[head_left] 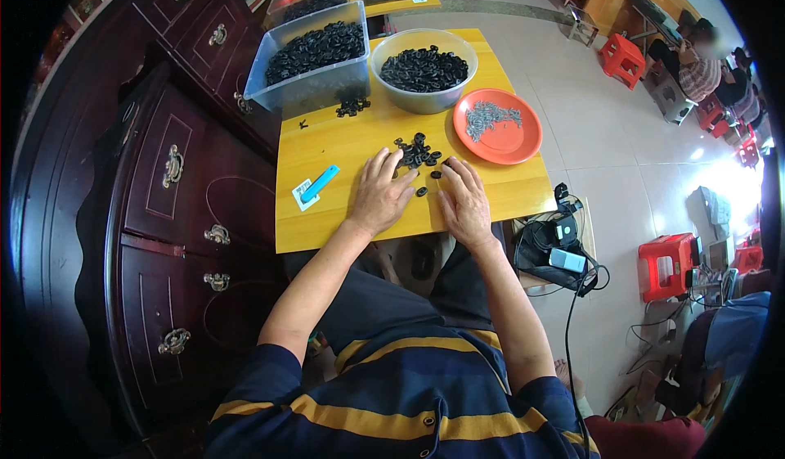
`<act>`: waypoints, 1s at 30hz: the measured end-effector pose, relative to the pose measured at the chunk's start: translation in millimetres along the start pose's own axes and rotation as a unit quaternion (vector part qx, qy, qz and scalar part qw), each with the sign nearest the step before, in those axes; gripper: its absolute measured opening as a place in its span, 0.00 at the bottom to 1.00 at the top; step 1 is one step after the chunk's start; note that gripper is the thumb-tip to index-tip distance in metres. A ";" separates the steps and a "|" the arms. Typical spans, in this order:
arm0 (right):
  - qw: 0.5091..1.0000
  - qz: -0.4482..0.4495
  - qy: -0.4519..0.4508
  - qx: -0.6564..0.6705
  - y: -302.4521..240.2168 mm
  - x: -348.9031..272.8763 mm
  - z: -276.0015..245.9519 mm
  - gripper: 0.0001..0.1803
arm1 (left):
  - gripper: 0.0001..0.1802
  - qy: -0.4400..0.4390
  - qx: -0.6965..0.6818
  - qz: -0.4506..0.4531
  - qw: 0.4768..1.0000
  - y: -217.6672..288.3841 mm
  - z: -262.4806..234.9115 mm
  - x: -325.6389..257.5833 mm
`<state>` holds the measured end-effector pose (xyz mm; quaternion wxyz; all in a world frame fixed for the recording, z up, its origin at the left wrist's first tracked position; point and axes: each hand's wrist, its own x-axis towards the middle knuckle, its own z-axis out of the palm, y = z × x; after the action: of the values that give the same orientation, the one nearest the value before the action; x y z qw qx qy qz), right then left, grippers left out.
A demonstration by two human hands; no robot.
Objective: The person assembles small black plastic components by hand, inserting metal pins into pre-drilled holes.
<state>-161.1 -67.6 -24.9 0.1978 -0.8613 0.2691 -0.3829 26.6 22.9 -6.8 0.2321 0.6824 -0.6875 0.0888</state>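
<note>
A loose pile of small black ring-like plastic parts (pixel 419 151) lies on the yellow table (pixel 507 189) between my two hands. My left hand (pixel 383 191) rests on the tabletop at the pile's left side, fingers spread, fingertips touching or very near the parts. On the other side my right hand (pixel 466 205) lies with its fingers stretched out, and a dark part shows beside its fingertips. One single black part (pixel 422 191) sits closer to me, between the hands. Left of my left hand is a light-blue handled tool (pixel 320 183) on a small white printed card (pixel 303 197).
Beyond the pile stand a clear bin (pixel 315 83) and a round translucent tub (pixel 401 91), both filled with black parts. A red plate (pixel 511 150) holds small grey pieces. Dark wooden drawers (pixel 196 213) flank the left; cables and a bag (pixel 540 246) are at right.
</note>
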 end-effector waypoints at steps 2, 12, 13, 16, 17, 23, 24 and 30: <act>1.000 -0.014 0.001 0.003 0.2 -3.1 -5.1 0.25 | 0.18 0.003 0.002 0.004 1.000 0.4 -2.5 -5.6; 0.996 -0.047 -0.049 -0.049 -16.9 1.4 8.6 0.13 | 0.16 0.053 -0.002 0.052 0.997 20.3 -16.2 -25.6; 0.997 -0.045 -0.045 -0.050 -15.7 4.2 8.2 0.13 | 0.16 0.053 -0.002 0.057 0.997 22.0 -18.1 -27.5; 0.994 -0.033 -0.046 -0.090 -13.3 12.2 7.5 0.13 | 0.20 0.006 -0.022 0.053 0.998 23.1 -19.3 -38.5; 0.994 -0.020 -0.053 -0.088 -11.8 14.7 8.5 0.14 | 0.20 0.006 -0.022 0.057 0.998 25.8 -20.6 -41.1; 0.997 -0.011 0.022 0.070 -7.7 8.8 4.5 0.19 | 0.21 0.016 -0.062 0.087 0.994 33.3 -18.8 -54.9; 0.993 0.012 0.047 0.107 -10.6 6.3 2.9 0.18 | 0.15 0.040 -0.053 0.100 0.993 33.6 -16.2 -54.5; 0.979 0.085 0.041 0.180 -16.7 -11.0 3.3 0.11 | 0.09 0.057 -0.085 0.097 0.990 38.0 -14.6 -57.4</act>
<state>-159.6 -47.4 -24.0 0.3697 -0.7695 0.2758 -0.4417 -10.0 82.8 -11.9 0.3182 0.5842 -0.7411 0.0904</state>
